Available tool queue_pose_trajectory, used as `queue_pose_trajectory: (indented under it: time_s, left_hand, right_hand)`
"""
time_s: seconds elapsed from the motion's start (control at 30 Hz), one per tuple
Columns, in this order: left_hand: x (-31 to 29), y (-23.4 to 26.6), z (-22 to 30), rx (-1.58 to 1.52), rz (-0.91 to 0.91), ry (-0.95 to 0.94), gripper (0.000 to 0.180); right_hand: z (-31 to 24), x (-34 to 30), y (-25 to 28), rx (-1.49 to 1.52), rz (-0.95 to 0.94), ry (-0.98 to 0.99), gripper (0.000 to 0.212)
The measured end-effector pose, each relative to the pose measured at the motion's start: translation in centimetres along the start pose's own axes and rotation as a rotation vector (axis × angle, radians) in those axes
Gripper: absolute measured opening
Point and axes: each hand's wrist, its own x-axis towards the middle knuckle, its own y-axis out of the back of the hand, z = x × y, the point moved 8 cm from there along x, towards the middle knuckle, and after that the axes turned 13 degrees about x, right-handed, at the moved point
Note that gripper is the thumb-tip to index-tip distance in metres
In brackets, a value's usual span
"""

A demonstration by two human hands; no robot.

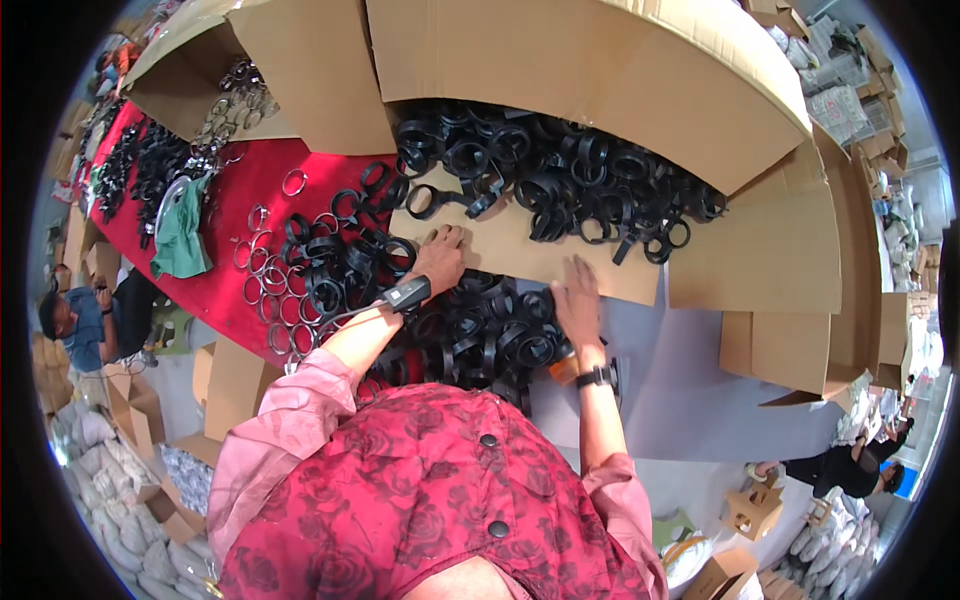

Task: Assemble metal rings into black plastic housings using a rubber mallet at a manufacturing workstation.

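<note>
A large cardboard box lies on its side with its mouth toward me, and its tan flap (520,248) reaches across the table. My left hand (440,260) rests on the flap's left part, its fingers lying on the cardboard. At the flap's near edge is my right hand (577,305), fingers stretched out and apart. Black ring-shaped clamps (590,175) spill out of the box in a heap onto the flap. A second pile of black clamps (490,335) lies between my forearms, close to my body. More black clamps (330,265) sit left of my left hand.
Thin metal rings (272,285) are scattered on the red cloth (225,300) at the left. A green cloth (184,235) and another open box (310,80) with metal rings stand beyond. The grey tabletop (690,390) extends right. Two people (85,325) (850,465) are farther off.
</note>
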Motion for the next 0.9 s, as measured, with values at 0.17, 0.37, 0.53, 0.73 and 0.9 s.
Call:
queue_pose_trajectory:
  time_s: [0.17,0.37,0.53,0.73,0.9]
  left_hand:
    - [-0.5,0.6,1.1,-0.061,0.124,-0.048,0.058]
    - [-1.3,0.4,-1.1,-0.181,0.024,-0.034,0.06]
    - [-1.1,7.2,-5.6,-0.329,0.158,0.01,0.058]
    - [4.6,12.4,-10.4,-0.269,0.388,0.179,0.081]
    - [10.8,16.5,-8.0,-0.146,0.438,-0.075,0.09]
  right_hand:
    - [5.3,1.2,-8.5,-0.195,-0.426,-0.218,0.063]
    - [4.0,1.8,-4.6,0.158,-0.304,-0.183,0.055]
    - [0.3,6.7,5.3,0.424,0.088,-0.239,0.038]
    - [5.2,16.6,15.3,-0.182,0.407,0.0,0.078]
    - [5.4,22.5,15.5,-0.262,0.128,0.183,0.088]
